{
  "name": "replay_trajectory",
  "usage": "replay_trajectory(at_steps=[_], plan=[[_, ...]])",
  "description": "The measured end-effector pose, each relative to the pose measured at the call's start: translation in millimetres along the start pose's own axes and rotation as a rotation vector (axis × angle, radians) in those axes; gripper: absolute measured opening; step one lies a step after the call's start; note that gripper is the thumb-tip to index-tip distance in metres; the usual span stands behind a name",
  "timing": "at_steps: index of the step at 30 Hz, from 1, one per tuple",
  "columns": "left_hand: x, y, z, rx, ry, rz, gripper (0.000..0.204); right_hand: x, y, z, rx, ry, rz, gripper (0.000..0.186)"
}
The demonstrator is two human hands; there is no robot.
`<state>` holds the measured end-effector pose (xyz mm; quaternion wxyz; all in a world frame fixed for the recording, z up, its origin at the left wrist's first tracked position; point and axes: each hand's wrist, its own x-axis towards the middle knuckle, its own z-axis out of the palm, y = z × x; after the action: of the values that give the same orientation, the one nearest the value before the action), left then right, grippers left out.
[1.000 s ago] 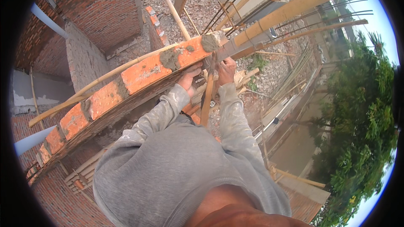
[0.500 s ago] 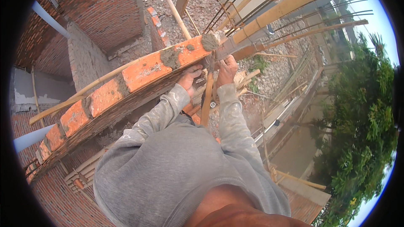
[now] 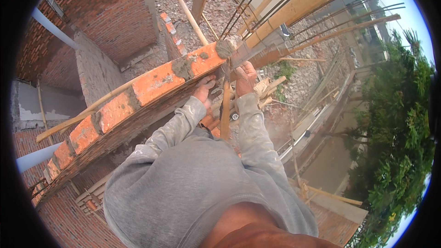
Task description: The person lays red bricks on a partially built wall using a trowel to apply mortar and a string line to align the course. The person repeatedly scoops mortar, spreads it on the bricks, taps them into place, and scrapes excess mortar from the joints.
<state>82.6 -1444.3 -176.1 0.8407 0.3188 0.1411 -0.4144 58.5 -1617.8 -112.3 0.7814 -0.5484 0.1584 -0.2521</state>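
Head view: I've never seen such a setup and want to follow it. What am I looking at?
There is no machine: a person works bare-handed. The picture comes from a wide camera on the head, looking down, so straight edges bend. Grey mortar lies on top of the brick wall. The left hand is at the wall's near side; the right hand is by its end. A wooden strip shows between them. Whether either holds anything is unclear.
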Motion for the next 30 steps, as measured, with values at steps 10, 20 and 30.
replay_trajectory(at_steps=[10,20,30], plan=[[-17.4,14.7,29.6,-0.230,-0.011,0.030,0.050,3.8,-4.1,-2.0,-0.059,-0.008,0.001,0.025],[-4.7,7.2,25.2,-0.032,0.034,0.052,0.043,10.2,-16.3,9.5,-0.220,-0.002,-0.037,0.020],[-7.5,14.1,41.9,-0.185,-0.047,0.052,0.039,3.9,-21.6,6.4,-0.352,-0.066,-0.042,0.015]])
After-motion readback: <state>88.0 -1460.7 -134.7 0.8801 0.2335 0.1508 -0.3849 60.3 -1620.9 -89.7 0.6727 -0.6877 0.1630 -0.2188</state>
